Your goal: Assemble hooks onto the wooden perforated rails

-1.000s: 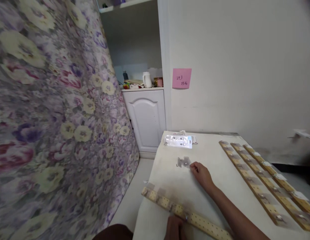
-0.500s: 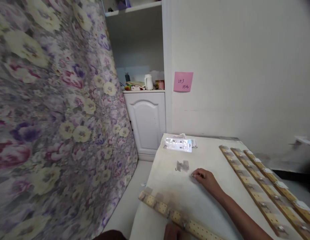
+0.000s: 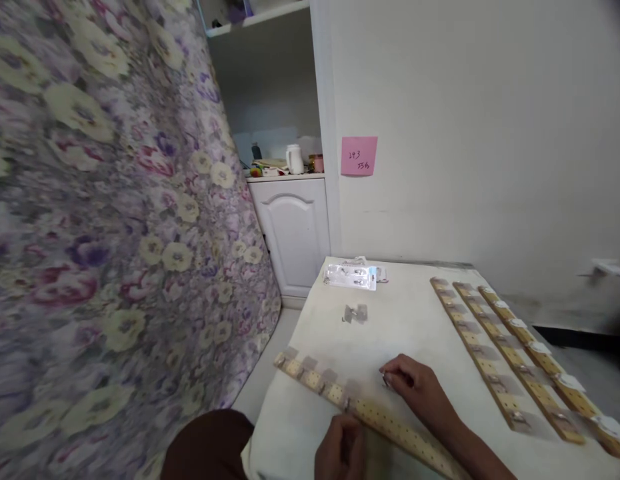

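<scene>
My right hand (image 3: 415, 388) is closed in a pinch above the table, with a small shiny metal piece (image 3: 386, 380) between thumb and forefinger; its exact kind is too small to tell. Just below it a long wooden strip with rows of small holes (image 3: 380, 417) lies slantwise, small metal fittings and clear-looking pieces along its left half. My left hand (image 3: 340, 448) rests by the strip's near edge, fingers curled; what they hold, if anything, is hidden. Farther back on the table lie small greyish transparent pieces (image 3: 359, 313).
Three similar wooden strips (image 3: 483, 353) lie side by side at the right, with fittings on them. A clear plastic package (image 3: 351, 275) is at the table's back left. A flowered curtain (image 3: 115, 267) hangs on the left, beside a white cabinet (image 3: 293, 233). A pink note (image 3: 359, 156) is on the wall.
My right hand has drawn back toward me and the holed strip, still pinching the small metal piece. More of my left hand shows beside the strip. The view has shifted slightly.
</scene>
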`<state>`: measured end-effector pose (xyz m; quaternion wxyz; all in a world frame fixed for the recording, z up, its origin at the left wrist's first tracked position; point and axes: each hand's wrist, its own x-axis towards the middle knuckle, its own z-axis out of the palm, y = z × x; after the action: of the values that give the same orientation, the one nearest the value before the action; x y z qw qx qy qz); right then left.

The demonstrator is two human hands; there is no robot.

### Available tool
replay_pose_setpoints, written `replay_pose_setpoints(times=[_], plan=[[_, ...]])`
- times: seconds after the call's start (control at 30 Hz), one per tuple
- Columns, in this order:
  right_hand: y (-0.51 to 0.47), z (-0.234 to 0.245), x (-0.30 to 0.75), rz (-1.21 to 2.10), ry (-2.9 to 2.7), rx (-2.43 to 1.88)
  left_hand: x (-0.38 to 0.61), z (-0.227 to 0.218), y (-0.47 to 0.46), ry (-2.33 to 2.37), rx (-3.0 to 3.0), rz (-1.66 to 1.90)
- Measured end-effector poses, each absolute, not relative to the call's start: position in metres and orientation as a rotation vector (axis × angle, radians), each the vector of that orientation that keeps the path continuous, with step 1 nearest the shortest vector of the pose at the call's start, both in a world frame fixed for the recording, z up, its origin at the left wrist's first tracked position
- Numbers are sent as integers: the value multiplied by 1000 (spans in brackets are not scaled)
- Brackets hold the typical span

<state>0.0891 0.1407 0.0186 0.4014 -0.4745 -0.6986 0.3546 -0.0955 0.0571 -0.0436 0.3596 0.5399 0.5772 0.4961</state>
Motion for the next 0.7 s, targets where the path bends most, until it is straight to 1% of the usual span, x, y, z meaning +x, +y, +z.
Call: replay_pose_setpoints(times=[0.17,0.27,0.37,0.53,0.63,0.7], plan=[[112,15,92,554,-1986,-1084,-61,-15,57,1393,1318,1338],[104,14,91,448,-2063,-1086,-52,2,58,1415,1296,1321],[100,18,88,397,-2110,-1073,-49,11,60,1369,1224,1285],[102,19,87,435,-2171,-1003,-53,11,67,1269,1062,1272],[109,14,94,564,-2064,-1005,-56,10,67,1287,1034,1292],[114,8,99,689,-1940,-1104,-59,9,65,1310,1006,1308]])
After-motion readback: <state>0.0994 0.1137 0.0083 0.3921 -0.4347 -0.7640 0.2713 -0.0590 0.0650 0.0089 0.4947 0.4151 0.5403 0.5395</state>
